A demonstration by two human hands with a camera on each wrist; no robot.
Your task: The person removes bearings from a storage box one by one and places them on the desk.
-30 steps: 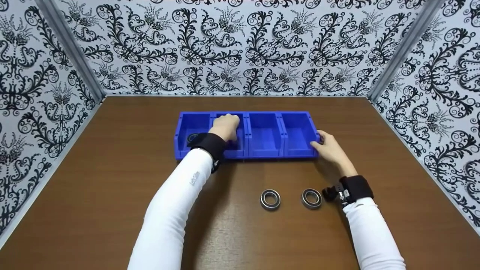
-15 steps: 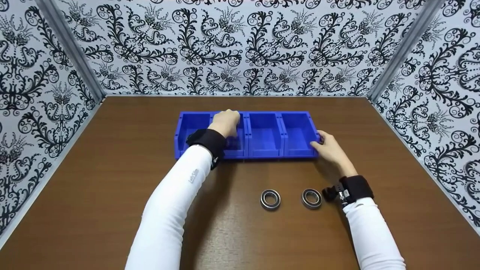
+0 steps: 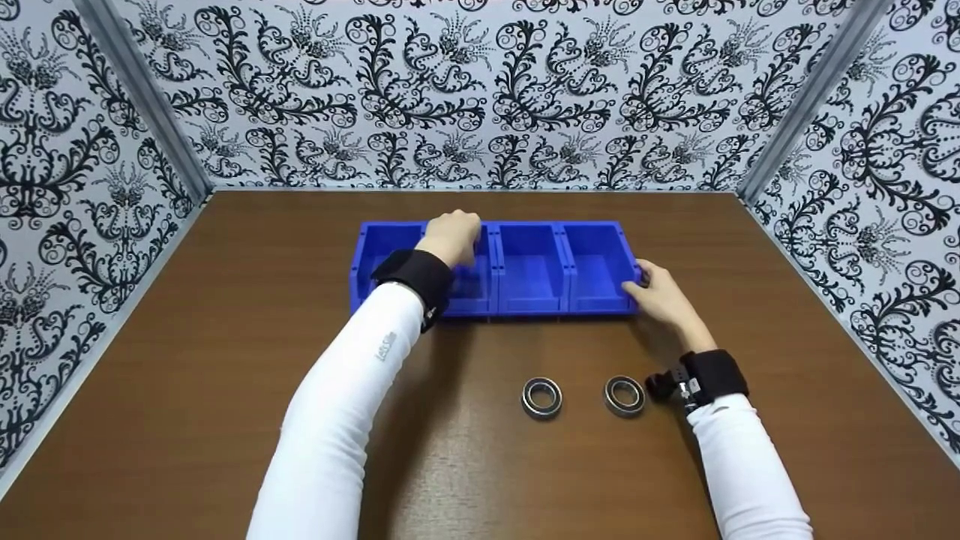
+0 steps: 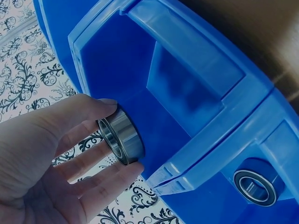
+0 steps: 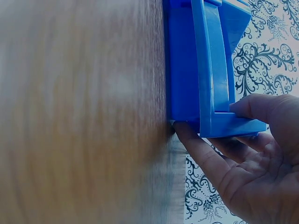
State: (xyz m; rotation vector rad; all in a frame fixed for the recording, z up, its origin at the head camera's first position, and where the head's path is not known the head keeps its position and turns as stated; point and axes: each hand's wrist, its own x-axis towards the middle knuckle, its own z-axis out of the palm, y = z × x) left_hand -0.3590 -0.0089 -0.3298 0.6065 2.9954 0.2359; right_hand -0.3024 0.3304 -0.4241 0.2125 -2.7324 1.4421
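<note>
In the left wrist view my left hand (image 4: 70, 154) pinches a steel ball bearing (image 4: 125, 137) between thumb and fingertips, over a compartment of the blue bin row (image 3: 531, 305). From the head view, this left hand (image 3: 452, 234) is at the second compartment from the left, and its back hides the bearing. Another bearing (image 4: 256, 183) lies in the neighbouring compartment. My right hand (image 3: 660, 296) grips the right end wall of the bin row; in the right wrist view its thumb is over the wall's edge and its fingers (image 5: 205, 156) are underneath and outside.
Two more bearings lie flat on the brown table (image 3: 225, 337) in front of the bins: one bearing (image 3: 541, 398) near the middle, the other bearing (image 3: 624, 396) close to the right wrist strap (image 3: 712, 375). Patterned walls (image 3: 465, 97) enclose the table at the back and sides.
My left hand has risen slightly and moved away toward the back of the bin row. Its wrist strap now covers the leftmost compartment's bearing in the head view. The right hand stays put.
</note>
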